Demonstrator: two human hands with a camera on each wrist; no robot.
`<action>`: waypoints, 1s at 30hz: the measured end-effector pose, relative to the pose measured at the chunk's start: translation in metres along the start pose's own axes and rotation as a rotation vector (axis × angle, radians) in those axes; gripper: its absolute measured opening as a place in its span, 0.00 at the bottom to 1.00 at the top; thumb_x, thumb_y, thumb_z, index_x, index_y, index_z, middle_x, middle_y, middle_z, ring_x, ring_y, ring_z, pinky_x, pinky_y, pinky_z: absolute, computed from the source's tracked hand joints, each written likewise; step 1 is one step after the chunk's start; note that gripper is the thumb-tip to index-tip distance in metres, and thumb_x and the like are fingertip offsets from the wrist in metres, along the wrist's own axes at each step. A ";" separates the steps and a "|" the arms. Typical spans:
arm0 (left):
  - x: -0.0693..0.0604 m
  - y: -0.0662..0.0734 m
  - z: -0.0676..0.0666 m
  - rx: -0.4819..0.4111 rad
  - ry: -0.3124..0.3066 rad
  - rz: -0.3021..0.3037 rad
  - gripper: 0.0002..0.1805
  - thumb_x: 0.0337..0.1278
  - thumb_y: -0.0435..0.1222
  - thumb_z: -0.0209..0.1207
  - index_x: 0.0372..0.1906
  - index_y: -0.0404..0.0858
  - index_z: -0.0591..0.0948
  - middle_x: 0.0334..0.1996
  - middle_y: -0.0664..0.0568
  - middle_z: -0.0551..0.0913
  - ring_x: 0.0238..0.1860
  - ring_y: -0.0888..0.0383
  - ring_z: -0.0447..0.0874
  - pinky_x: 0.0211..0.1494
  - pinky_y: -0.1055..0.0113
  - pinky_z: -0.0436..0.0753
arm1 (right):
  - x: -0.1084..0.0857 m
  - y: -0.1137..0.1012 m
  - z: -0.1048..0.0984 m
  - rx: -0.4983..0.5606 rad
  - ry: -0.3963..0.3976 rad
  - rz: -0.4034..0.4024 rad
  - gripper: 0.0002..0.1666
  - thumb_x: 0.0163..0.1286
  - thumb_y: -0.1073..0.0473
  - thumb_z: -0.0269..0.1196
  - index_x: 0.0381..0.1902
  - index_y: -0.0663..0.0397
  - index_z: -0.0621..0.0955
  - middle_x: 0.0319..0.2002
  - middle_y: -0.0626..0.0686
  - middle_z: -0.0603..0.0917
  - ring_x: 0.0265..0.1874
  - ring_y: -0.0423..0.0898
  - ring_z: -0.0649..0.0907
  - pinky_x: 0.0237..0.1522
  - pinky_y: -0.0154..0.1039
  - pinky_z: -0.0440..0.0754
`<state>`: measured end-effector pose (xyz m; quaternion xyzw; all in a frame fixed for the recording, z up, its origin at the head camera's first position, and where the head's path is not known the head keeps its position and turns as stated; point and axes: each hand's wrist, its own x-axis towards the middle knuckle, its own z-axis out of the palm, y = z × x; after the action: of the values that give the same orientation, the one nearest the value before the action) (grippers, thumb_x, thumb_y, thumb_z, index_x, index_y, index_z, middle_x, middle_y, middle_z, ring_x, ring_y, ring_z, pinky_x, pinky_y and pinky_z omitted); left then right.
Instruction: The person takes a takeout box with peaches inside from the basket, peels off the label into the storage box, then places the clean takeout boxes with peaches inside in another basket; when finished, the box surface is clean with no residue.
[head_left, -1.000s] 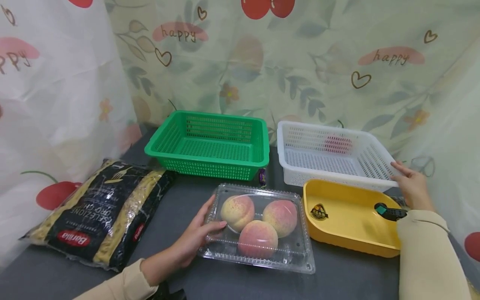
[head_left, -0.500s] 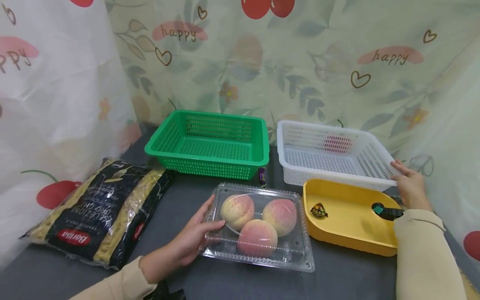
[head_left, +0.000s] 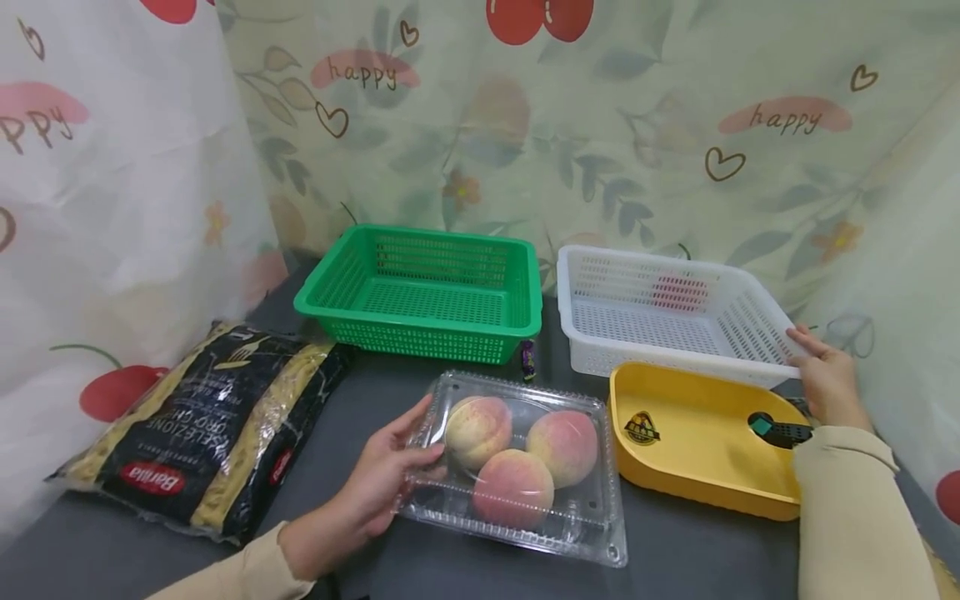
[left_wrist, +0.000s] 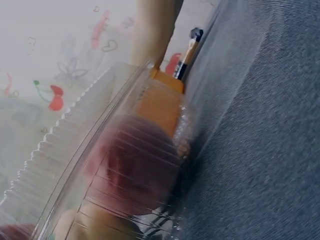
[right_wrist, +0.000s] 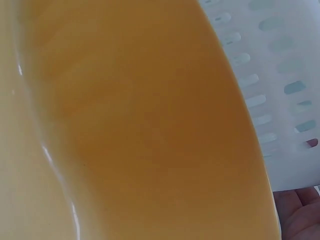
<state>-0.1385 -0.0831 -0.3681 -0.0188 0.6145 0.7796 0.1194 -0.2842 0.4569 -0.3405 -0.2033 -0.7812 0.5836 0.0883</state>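
My left hand (head_left: 375, 475) grips the left edge of a clear plastic clamshell box (head_left: 570, 533), thumb over the lid. Three peaches (head_left: 513, 489) lie inside; in the left wrist view one peach (left_wrist: 135, 165) shows through the ribbed plastic of the tilted box. At the right, my right hand (head_left: 831, 379) holds the right end of a white slotted basket (head_left: 637, 325) by its rim. In the right wrist view only part of that hand (right_wrist: 302, 215) shows below the basket (right_wrist: 285, 170). A yellow tray (head_left: 697, 450) stands in front of the basket, beneath my right forearm.
A green slotted basket (head_left: 435, 304) stands at the back centre, with a small purple-wrapped item (head_left: 527, 360) by its right corner. A large black pasta bag (head_left: 202, 425) lies at the left. A black piece with a green patch (head_left: 776, 431) overlaps the tray's right side.
The clamshell box has tipped slightly and its front edge sits a little nearer to me; the peaches have shifted a little inside. My right hand keeps its hold on the white basket.
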 end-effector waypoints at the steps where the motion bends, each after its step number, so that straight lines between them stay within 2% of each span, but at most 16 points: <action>1: -0.001 0.000 0.000 0.010 0.012 -0.001 0.39 0.54 0.24 0.56 0.71 0.47 0.59 0.73 0.44 0.51 0.27 0.62 0.85 0.14 0.80 0.61 | -0.001 0.000 0.000 0.008 -0.001 0.003 0.31 0.72 0.63 0.46 0.70 0.37 0.55 0.71 0.28 0.47 0.74 0.47 0.43 0.71 0.48 0.47; 5: -0.004 0.005 -0.001 0.007 0.021 0.012 0.39 0.53 0.23 0.56 0.70 0.47 0.61 0.73 0.45 0.53 0.24 0.65 0.83 0.22 0.80 0.73 | -0.003 -0.002 -0.001 0.025 -0.017 0.014 0.32 0.72 0.64 0.47 0.70 0.39 0.55 0.71 0.28 0.47 0.74 0.47 0.42 0.71 0.49 0.46; 7: -0.006 0.010 -0.002 0.007 0.009 0.016 0.39 0.53 0.23 0.56 0.71 0.47 0.60 0.73 0.46 0.52 0.24 0.66 0.83 0.23 0.80 0.74 | -0.001 -0.002 0.000 0.000 -0.013 0.005 0.32 0.71 0.65 0.46 0.70 0.41 0.54 0.71 0.28 0.46 0.74 0.46 0.41 0.71 0.47 0.46; 9: -0.007 0.014 -0.004 0.003 -0.002 0.015 0.39 0.54 0.24 0.56 0.71 0.47 0.59 0.73 0.46 0.50 0.25 0.66 0.84 0.21 0.81 0.72 | 0.002 0.000 -0.001 -0.014 -0.005 -0.004 0.32 0.71 0.65 0.45 0.70 0.41 0.54 0.71 0.29 0.46 0.74 0.44 0.40 0.72 0.46 0.46; 12: -0.008 0.023 -0.005 -0.013 -0.019 0.002 0.39 0.56 0.25 0.55 0.71 0.49 0.58 0.74 0.48 0.48 0.25 0.67 0.85 0.14 0.81 0.61 | 0.009 0.005 -0.002 -0.048 0.016 -0.019 0.32 0.71 0.65 0.46 0.70 0.38 0.55 0.71 0.29 0.46 0.73 0.43 0.40 0.72 0.44 0.47; 16: -0.007 0.035 -0.004 -0.057 -0.061 0.000 0.39 0.58 0.25 0.53 0.72 0.52 0.57 0.74 0.51 0.47 0.26 0.67 0.85 0.13 0.83 0.61 | 0.016 0.012 -0.006 -0.031 0.020 -0.009 0.31 0.72 0.63 0.47 0.67 0.29 0.57 0.70 0.26 0.48 0.74 0.41 0.42 0.71 0.42 0.48; 20: -0.004 0.045 -0.001 -0.084 -0.075 0.004 0.38 0.59 0.25 0.52 0.72 0.53 0.57 0.74 0.51 0.51 0.28 0.65 0.86 0.13 0.84 0.61 | 0.019 0.014 -0.006 -0.022 0.005 -0.006 0.32 0.71 0.64 0.46 0.69 0.34 0.56 0.70 0.27 0.47 0.74 0.43 0.41 0.72 0.44 0.48; 21: -0.002 0.046 0.001 -0.091 -0.071 0.004 0.38 0.59 0.24 0.52 0.72 0.53 0.57 0.73 0.51 0.53 0.29 0.65 0.86 0.14 0.84 0.61 | 0.024 0.018 -0.008 -0.008 -0.001 -0.014 0.32 0.71 0.64 0.47 0.69 0.34 0.57 0.70 0.26 0.48 0.74 0.42 0.42 0.71 0.41 0.49; 23: 0.003 0.049 0.006 -0.102 -0.060 0.003 0.38 0.60 0.24 0.51 0.71 0.54 0.57 0.72 0.49 0.56 0.30 0.64 0.86 0.15 0.84 0.62 | 0.039 0.031 -0.013 0.020 0.000 -0.031 0.32 0.71 0.63 0.49 0.67 0.28 0.60 0.69 0.25 0.49 0.73 0.41 0.43 0.71 0.41 0.48; 24: 0.005 0.050 0.008 -0.108 -0.055 0.002 0.38 0.60 0.25 0.51 0.71 0.54 0.58 0.71 0.49 0.58 0.30 0.63 0.86 0.16 0.84 0.63 | 0.040 0.031 -0.014 0.017 0.003 -0.028 0.32 0.71 0.64 0.49 0.67 0.29 0.59 0.69 0.25 0.49 0.73 0.41 0.43 0.71 0.41 0.48; 27: 0.013 0.054 0.015 -0.127 -0.042 0.006 0.37 0.61 0.24 0.50 0.71 0.54 0.58 0.71 0.48 0.58 0.31 0.63 0.86 0.17 0.84 0.65 | 0.030 0.024 -0.012 0.049 0.001 -0.018 0.32 0.71 0.64 0.49 0.67 0.30 0.59 0.69 0.25 0.49 0.73 0.40 0.42 0.71 0.41 0.46; 28: 0.016 0.056 0.017 -0.132 -0.040 0.009 0.37 0.61 0.24 0.50 0.71 0.54 0.57 0.72 0.48 0.57 0.30 0.63 0.86 0.17 0.84 0.65 | 0.025 0.018 -0.009 0.034 0.003 -0.010 0.33 0.71 0.65 0.47 0.68 0.32 0.58 0.69 0.26 0.48 0.73 0.42 0.42 0.72 0.45 0.45; 30: 0.022 0.059 0.022 -0.149 -0.032 0.015 0.37 0.61 0.24 0.50 0.71 0.55 0.57 0.72 0.48 0.54 0.30 0.63 0.85 0.17 0.83 0.66 | 0.006 0.003 -0.002 -0.006 0.003 0.005 0.32 0.71 0.66 0.45 0.70 0.39 0.55 0.70 0.28 0.46 0.74 0.44 0.42 0.72 0.46 0.46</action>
<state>-0.1693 -0.0716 -0.3101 -0.0108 0.5531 0.8241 0.1216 -0.2880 0.4619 -0.3434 -0.2064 -0.7823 0.5812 0.0873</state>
